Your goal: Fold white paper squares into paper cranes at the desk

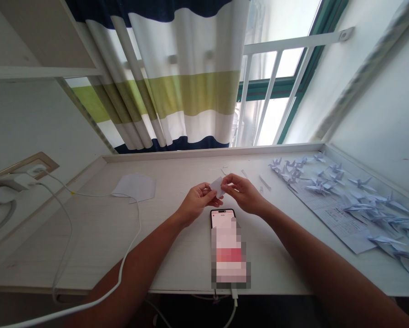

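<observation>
Head cam looking down: the left hand and right hand have a small white paper piece pinched between them, fingertips together and clamped on it, right above a phone lying on the white desk. Phone screen's blurred out. Over on the right, a bunch of pale paper cranes sit on and around a printed sheet, while a cut paper sheet lies left, next to a white cable.
</observation>
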